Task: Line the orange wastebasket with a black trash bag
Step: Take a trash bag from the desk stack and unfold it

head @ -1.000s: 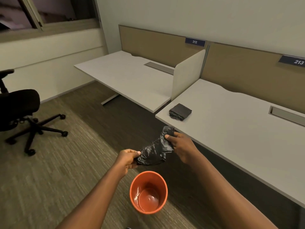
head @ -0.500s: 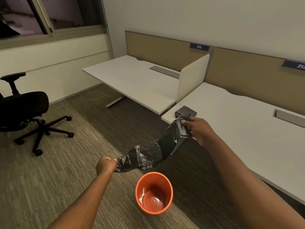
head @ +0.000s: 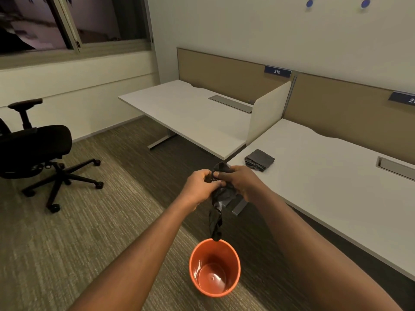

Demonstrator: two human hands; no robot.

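While gathered above round orange plastic wastebasket [head: 215,268] | left hand [head: 200,184], right hand [head: 238,182] fingers clenched on crumpled black plastic trash bag [head: 216,217] | hung unopened

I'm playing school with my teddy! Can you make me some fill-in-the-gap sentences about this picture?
1. The wastebasket on the floor is coloured ____.
2. Both the left hand and the right hand pinch the top of a ____ trash bag.
3. The folded pile of spare bags lies on the white ____.
4. The blue sign on the divider reads ____.

Missing words: orange; black; desk; 212
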